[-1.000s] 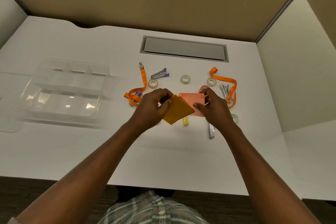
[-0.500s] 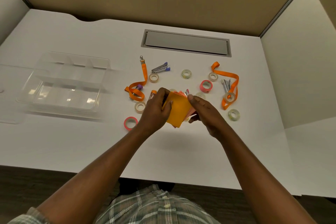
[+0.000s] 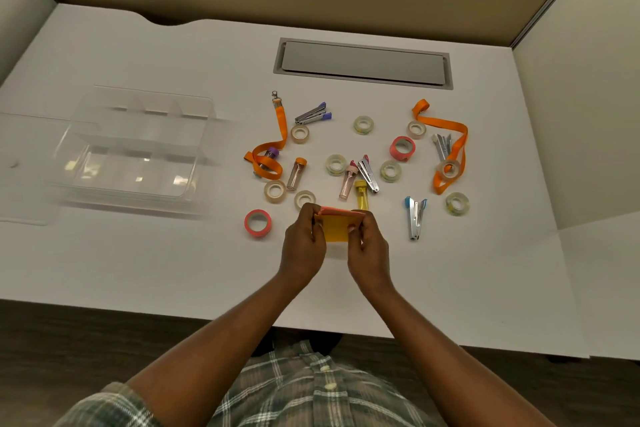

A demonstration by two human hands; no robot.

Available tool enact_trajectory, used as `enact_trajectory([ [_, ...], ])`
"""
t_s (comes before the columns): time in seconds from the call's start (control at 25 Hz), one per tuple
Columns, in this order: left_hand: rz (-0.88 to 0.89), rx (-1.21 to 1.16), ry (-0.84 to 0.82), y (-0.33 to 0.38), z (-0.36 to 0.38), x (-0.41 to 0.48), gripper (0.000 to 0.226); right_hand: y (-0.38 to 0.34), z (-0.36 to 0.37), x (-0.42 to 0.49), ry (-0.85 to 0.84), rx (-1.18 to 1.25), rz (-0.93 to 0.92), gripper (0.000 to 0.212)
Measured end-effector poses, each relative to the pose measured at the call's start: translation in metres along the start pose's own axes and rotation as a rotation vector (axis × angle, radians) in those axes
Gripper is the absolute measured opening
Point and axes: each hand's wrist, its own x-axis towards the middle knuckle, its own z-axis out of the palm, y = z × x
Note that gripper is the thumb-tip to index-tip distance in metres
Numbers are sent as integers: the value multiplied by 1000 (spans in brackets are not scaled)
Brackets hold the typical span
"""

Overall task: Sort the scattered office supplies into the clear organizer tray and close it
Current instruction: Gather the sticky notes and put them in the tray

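We find the left hand and right hand pinching a stack of orange and pink sticky-note pads well right of the clear plastic organizer tray; a loose pinch could let the pads slide apart in transit.

We see the clear plastic organizer tray lying open on the left of the white desk, its divided compartments holding nothing we can make out, its flat clear lid spread out to its left. Right of it the supplies lie scattered: two orange ribbon lanyards, two pink tape rolls, several clear tape rolls, small silver staplers, and little capped tubes. Nearest us, a stack of yellow-orange and pink sticky notes is held upright between our two hands.
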Motion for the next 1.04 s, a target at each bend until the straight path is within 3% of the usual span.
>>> enact_trajectory([
  [0.08,30,24,-22,-8,4,-8,25,10,7,-7,-15,-23,-55,24],
  [0.28,9,60,-119,-24,13,-18,24,35,17,-15,-49,-141,22,17],
  [0.4,-25,9,-90,-21,4,-10,21,22,12,-10,-19,-111,59,16],
  [0.52,-51,-36,-60,-20,-16,6,22,0,16,-5,-38,-20,126,27],
  [0.84,-174,-131,18,-37,-126,52,21,-88,81,24,-160,195,227,45],
  [1.04,-213,-190,217,-64,-218,95,10,-141,146,40,-197,139,160,46],
])
